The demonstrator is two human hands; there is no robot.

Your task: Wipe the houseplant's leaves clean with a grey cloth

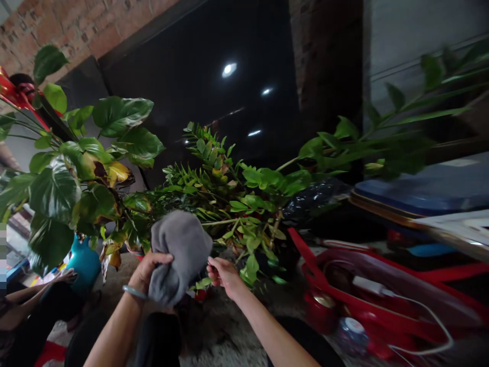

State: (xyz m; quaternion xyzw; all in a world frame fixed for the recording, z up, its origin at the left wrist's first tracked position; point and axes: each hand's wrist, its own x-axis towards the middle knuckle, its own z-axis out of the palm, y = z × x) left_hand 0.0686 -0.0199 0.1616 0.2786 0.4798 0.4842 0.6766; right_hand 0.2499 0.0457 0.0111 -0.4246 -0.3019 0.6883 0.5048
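A soft grey piece of fabric, rounded like a knit cap [183, 250], is bunched up in front of me at the lower middle. My left hand [151, 270], with a bracelet at the wrist, grips its left side, thumb laid on top and the other fingers hidden beneath. Just off the right edge of the fabric, my right hand [225, 275] is closed in a pinch. Whatever sits between those fingertips is too small to make out. Green leafy plants [244, 199] rise right behind the cap.
A large-leaved plant [57, 188] stands at left near a teal vase [82, 260]. Beside it another person's hand [64, 278] rests near their dark-clothed leg. On the right are a red basket [382, 285] with a white cable [431, 311], a plastic jar [353, 334] and a blue-topped surface [424, 186].
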